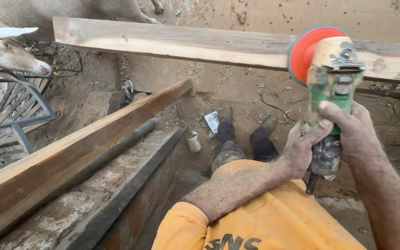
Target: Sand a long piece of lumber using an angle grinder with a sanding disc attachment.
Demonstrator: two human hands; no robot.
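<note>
Just below the long plank, both hands clamp the green angle grinder: left hand and right hand around its body, red disc toward the plank. Seemingly poised before contact; bringing the disc in calls for steady grip.

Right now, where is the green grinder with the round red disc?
In the head view, the green grinder with the round red disc is upper right, gripped by both hands, left hand and right hand, before the long pale wooden plank.
</note>
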